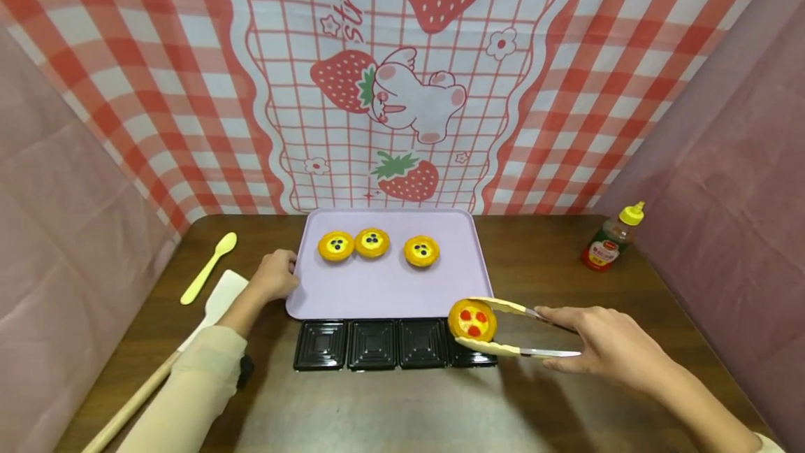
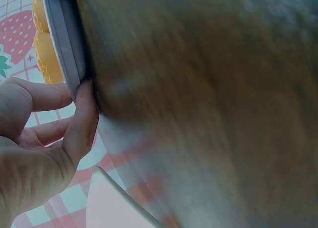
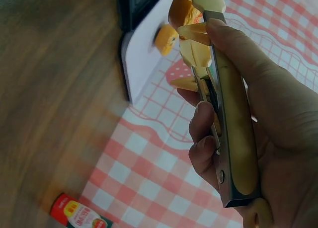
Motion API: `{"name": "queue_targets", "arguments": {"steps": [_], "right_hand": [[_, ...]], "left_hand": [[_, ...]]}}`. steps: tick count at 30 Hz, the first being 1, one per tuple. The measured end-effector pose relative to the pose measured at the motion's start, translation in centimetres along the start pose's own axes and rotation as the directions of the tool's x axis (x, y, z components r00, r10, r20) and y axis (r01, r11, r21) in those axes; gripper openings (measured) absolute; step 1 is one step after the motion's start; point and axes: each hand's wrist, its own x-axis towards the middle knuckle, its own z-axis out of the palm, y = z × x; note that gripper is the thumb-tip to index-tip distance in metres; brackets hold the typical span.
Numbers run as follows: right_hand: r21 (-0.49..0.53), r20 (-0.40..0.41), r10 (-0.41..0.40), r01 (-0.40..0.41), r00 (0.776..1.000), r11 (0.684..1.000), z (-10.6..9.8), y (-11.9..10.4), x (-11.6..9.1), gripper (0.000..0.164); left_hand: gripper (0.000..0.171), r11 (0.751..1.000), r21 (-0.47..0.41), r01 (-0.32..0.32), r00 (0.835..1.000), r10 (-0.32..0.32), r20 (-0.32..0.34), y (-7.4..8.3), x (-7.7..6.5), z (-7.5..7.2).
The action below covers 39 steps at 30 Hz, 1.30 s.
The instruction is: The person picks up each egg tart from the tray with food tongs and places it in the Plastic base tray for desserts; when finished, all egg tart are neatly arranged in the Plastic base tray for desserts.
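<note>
My right hand (image 1: 619, 344) grips pale yellow tongs (image 1: 550, 354) with metal arms. Between the tong tips is an egg tart (image 1: 473, 321) with red dots on its filling, over the rightmost of the square black plastic trays (image 1: 423, 343). My left hand (image 1: 274, 275) pinches the left rim of a lilac tray (image 1: 377, 293), its thumb and a finger at the edge in the left wrist view. On this tray lie three tarts with dark blue berries: a left one (image 1: 336, 246), one (image 1: 372, 242) right beside it, and one (image 1: 421, 251) farther right.
A sauce bottle (image 1: 608, 243) with a yellow cap stands at the back right. On the left lie a yellow spoon (image 1: 210, 265) and a white spatula (image 1: 220, 297) with a wooden handle, partly under my left arm. A checkered strawberry cloth (image 1: 352, 180) hangs behind the table.
</note>
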Motion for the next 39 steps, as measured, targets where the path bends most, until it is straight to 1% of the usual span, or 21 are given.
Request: {"name": "queue_targets", "arguments": {"steps": [6,10,15,19,24,31,36,39], "right_hand": [[0.002,0.028,-0.001,0.001,1.000,1.000,0.7,0.2,-0.3,0.069],[0.005,0.035,-0.006,0.006,0.999,1.000,1.2,0.3,-0.3,0.069],[0.019,0.044,0.024,-0.025,0.999,1.000,2.0,0.5,-0.4,0.066],[0.028,0.066,0.049,-0.051,0.997,0.998,2.6,0.6,-0.5,0.066],[0.042,0.065,0.068,-0.071,0.996,0.997,2.8,0.9,-0.8,0.065],[0.077,0.070,0.076,-0.081,0.995,0.994,3.3,1.1,-0.7,0.066],[0.087,0.079,0.098,-0.105,0.992,0.991,3.5,0.9,-0.5,0.069],[0.085,0.074,0.112,-0.118,0.991,0.989,3.4,0.8,-0.4,0.071]], "left_hand": [[0.044,1.000,0.000,0.006,1.000,-0.006,0.001,0.0,-0.1,0.0],[0.044,1.000,-0.004,0.012,1.000,-0.012,0.011,0.0,0.0,0.0],[0.044,1.000,0.000,0.013,1.000,-0.013,0.012,-0.1,0.1,0.0],[0.044,1.000,-0.007,-0.001,1.000,0.001,0.011,0.1,0.1,0.1],[0.044,1.000,-0.026,0.000,1.000,0.000,0.006,0.2,0.0,0.3],[0.043,1.000,-0.021,0.020,1.000,-0.020,0.012,0.2,-0.1,0.2],[0.042,1.000,-0.015,0.015,1.000,-0.015,0.006,0.1,-0.2,0.1],[0.042,1.000,-0.013,0.000,1.000,0.000,0.000,0.0,-0.1,0.1]]}}
